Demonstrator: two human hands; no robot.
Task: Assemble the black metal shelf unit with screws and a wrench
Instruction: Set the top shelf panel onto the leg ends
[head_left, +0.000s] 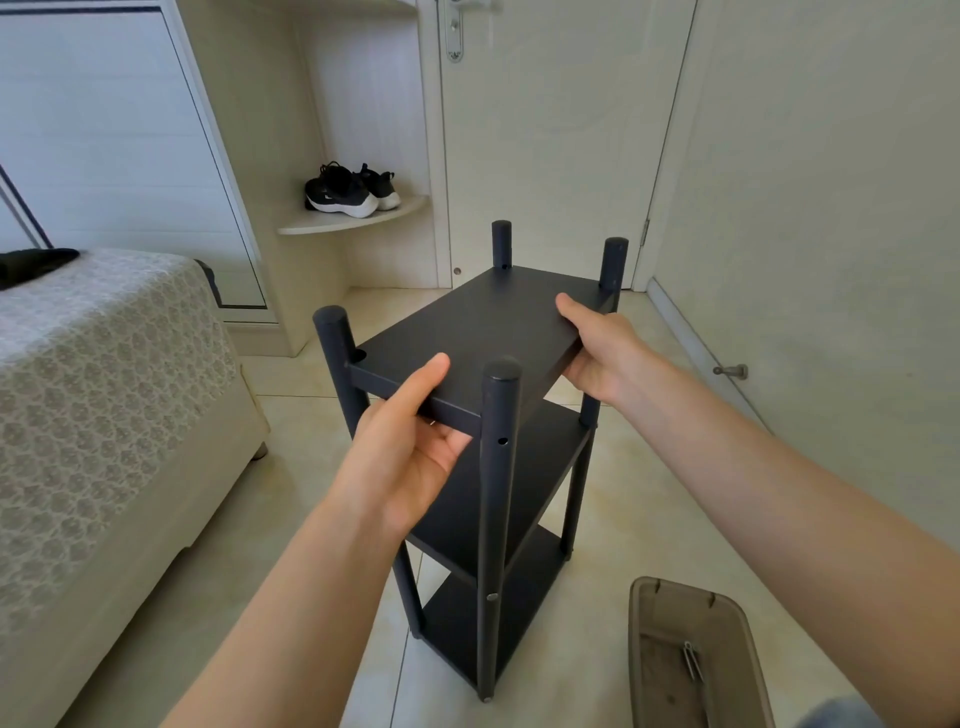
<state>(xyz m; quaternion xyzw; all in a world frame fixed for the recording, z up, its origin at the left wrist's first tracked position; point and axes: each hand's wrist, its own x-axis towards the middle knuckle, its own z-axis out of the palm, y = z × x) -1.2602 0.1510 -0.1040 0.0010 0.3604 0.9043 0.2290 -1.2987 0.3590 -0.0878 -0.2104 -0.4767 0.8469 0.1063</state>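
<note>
**A:** What do we see left of the shelf unit?

**B:** A bed (104, 364), well apart from it. Then our left hand (405, 447) grips the top board's near edge, thumb on top, fingers curled beneath.

**A:** And the unit itself?

**B:** The black metal shelf unit (483, 332) has three flat boards and four round posts that rise above the top board. One silver screw (491, 597) shows low on the nearest post. It stands upright on the tiled floor, long axis vertical, boards running away from us.

**A:** To its right?

**B:** Our right hand (597, 353) clasps the top board's right edge, thumb above. Near the unit's foot lies a brown tray (638, 649) holding a small metal piece (693, 660).
</note>
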